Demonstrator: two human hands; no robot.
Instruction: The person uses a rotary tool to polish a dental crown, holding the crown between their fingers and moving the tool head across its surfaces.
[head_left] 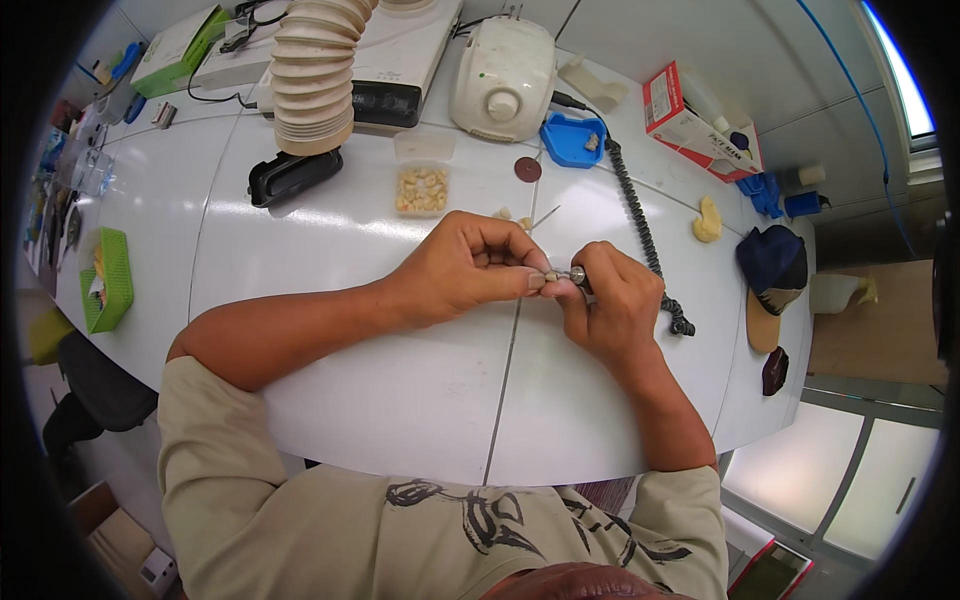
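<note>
Over the middle of the white table, my left hand (465,262) pinches a small tan, tooth-like piece (537,281) between thumb and fingertips. Against it, my right hand (618,300) is closed round a rotary handpiece (577,275), whose metal nose shows at the fingers. Most of the handpiece's body is hidden in that hand, and the two hands' fingertips meet. Just beyond them lie a few small tan pieces (524,223) and a thin pointed tool (546,215). A clear box (422,210) of similar pieces stands farther left.
A black coiled cable (640,215) runs from near the white control box (503,80) down past my right wrist. A ribbed hose (318,75) hangs at the back left. Nearby are a blue tray (560,150), brown disc (528,169), green basket (118,285) and cap (775,265).
</note>
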